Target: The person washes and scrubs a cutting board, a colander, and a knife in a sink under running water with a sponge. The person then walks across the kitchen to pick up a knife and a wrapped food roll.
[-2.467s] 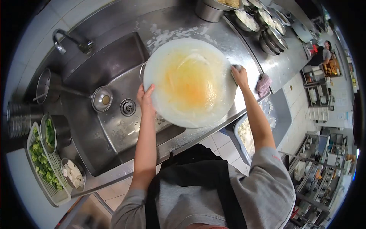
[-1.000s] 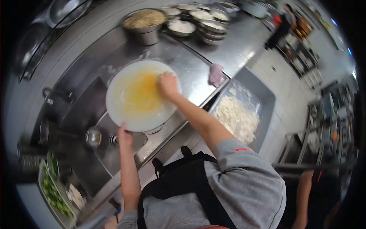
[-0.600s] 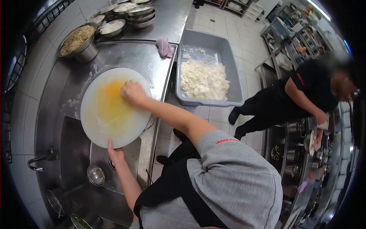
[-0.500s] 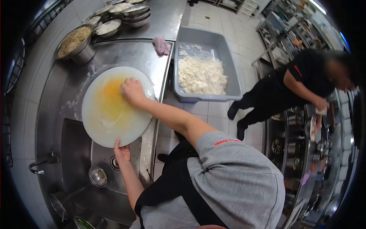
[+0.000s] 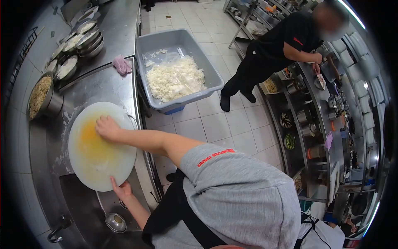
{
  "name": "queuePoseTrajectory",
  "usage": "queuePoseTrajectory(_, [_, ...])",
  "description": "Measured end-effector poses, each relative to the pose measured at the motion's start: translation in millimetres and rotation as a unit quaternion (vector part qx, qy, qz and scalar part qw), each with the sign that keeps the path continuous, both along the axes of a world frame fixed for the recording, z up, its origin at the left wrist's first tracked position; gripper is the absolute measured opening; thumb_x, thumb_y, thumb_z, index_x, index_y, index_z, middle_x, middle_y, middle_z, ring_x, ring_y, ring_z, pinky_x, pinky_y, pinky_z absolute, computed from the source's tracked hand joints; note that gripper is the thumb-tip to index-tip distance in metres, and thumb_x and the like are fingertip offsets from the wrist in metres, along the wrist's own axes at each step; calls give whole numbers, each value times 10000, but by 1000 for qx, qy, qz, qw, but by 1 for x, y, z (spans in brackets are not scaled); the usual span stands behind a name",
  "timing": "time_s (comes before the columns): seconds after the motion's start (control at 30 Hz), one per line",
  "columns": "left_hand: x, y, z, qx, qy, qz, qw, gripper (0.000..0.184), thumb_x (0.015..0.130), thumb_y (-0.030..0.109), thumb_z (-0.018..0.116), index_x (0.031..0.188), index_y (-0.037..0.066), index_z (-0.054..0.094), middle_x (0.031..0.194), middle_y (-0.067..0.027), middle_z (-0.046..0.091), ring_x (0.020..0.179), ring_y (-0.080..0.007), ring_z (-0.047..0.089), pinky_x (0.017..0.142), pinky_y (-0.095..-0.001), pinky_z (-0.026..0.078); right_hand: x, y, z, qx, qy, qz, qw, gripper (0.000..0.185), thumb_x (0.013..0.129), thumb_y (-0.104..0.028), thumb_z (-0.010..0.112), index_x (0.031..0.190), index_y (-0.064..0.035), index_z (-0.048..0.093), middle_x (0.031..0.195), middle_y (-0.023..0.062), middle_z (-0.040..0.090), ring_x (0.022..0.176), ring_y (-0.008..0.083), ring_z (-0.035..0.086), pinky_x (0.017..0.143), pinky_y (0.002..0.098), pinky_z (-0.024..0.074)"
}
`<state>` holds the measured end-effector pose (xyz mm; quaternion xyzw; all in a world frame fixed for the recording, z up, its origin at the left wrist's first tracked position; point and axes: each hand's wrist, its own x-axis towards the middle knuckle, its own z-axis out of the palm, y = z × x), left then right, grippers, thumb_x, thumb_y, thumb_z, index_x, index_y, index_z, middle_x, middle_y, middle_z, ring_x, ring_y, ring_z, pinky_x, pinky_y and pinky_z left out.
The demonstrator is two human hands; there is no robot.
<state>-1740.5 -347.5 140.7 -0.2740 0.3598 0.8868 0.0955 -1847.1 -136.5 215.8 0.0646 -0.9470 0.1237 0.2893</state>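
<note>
Board [image 5: 97, 151] — round, white, smeared yellow-orange — has left hand [image 5: 123, 191] holding its edge; grip of right hand [image 5: 108, 129] unclear.

A: Readable text in view?

B: None for certain. Red lettering [image 5: 217, 156] runs along the grey sleeve [image 5: 238, 176] of the camera wearer, near its hem edge. Looks like block capitals, but slanted and too blurred to spell out.

A: Other person [image 5: 271, 45]?

B: Small red mark [image 5: 297, 40] on the black sleeve [image 5: 293, 31], by the lower edge. Too small to read; can't tell whether it's letters or a logo.
</note>
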Motion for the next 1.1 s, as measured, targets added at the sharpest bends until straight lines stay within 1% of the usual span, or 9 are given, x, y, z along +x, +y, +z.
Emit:
queuePoseTrajectory(0.07, [-5, -4, -5, 11, 20, -46, 999, 474, 843, 257, 536, 1239, 27, 413, 1214, -120, 487, 1082, -265, 490, 911, -428, 417, 24, -30, -1, 49, 0, 100, 994, 128, 706, -184, 517, 755, -81, 573, 823, 62, 523, 829, 235, 502, 674, 369, 394])
queuePoseTrajectory(0.13, [-10, -9, 20, 25, 3, 11, 1000, 447, 843, 266, 511, 1224, 46, 434, 1179, -101, 512, 1058, -253, 505, 879, -413, 440, 60, -59, -1, 86, 16, 189, 978, 113, 705, -184, 517, 738, -87, 567, 832, 55, 526, 838, 223, 507, 657, 353, 401])
queuePoseTrajectory(0.27, [-50, -70, 15, 25, 85, -51, 995, 465, 846, 276, 487, 1226, 15, 423, 1187, -143, 502, 1066, -309, 495, 894, -454, 419, 73, -37, 0, 3, 14, 440, 898, 103, 697, -181, 519, 707, -84, 548, 751, 75, 537, 788, 247, 537, 671, 383, 435])
queuePoseTrajectory(0.37, [-49, -54, 35, -149, 76, -5, 986, 436, 821, 188, 538, 1192, -18, 438, 1117, -174, 532, 990, -310, 541, 832, -478, 454, 21, 11, -5, 50, 16, 330, 943, 98, 648, -128, 548, 697, -44, 547, 753, 110, 548, 752, 276, 527, 670, 397, 429])
queuePoseTrajectory(0.4, [-66, -71, -4, -82, 106, -7, 991, 431, 798, 146, 573, 1177, -17, 449, 1096, -158, 542, 961, -302, 554, 791, -457, 479, 6, 27, 3, 82, -14, 248, 965, 134, 626, -127, 572, 729, -42, 561, 760, 110, 549, 750, 280, 520, 656, 388, 419])
queuePoseTrajectory(0.5, [-57, -46, 8, -121, 124, 52, 983, 388, 823, 88, 569, 1173, 2, 425, 1091, -130, 539, 957, -248, 553, 801, -382, 480, -26, 47, -5, 8, -26, 133, 991, 138, 762, -163, 560, 845, -53, 567, 844, 111, 534, 815, 282, 505, 672, 388, 412])
queuePoseTrajectory(0.53, [-53, -35, 15, -112, 145, 77, 980, 404, 825, 87, 576, 1185, 16, 408, 1111, -123, 525, 987, -237, 537, 826, -369, 462, -26, 45, -5, 21, -52, 110, 992, 216, 672, -100, 560, 884, -60, 551, 941, 103, 532, 866, 286, 492, 672, 423, 400])
queuePoseTrajectory(0.93, [-49, -28, 27, -159, 159, 74, 972, 434, 835, 138, 587, 1208, 8, 407, 1141, -108, 517, 1014, -206, 525, 859, -317, 422, -14, 34, 6, 16, -24, 71, 997, 208, 647, -31, 559, 850, -66, 534, 865, 89, 505, 862, 278, 486, 682, 412, 401])
queuePoseTrajectory(1.1, [-44, -20, 29, -274, 152, 115, 943, 392, 864, 181, 544, 1173, -28, 423, 1121, -136, 532, 993, -209, 532, 840, -306, 415, -1, 32, 8, 16, -64, 71, 995, 245, 637, -50, 575, 878, -62, 533, 892, 96, 515, 887, 282, 489, 675, 416, 417])
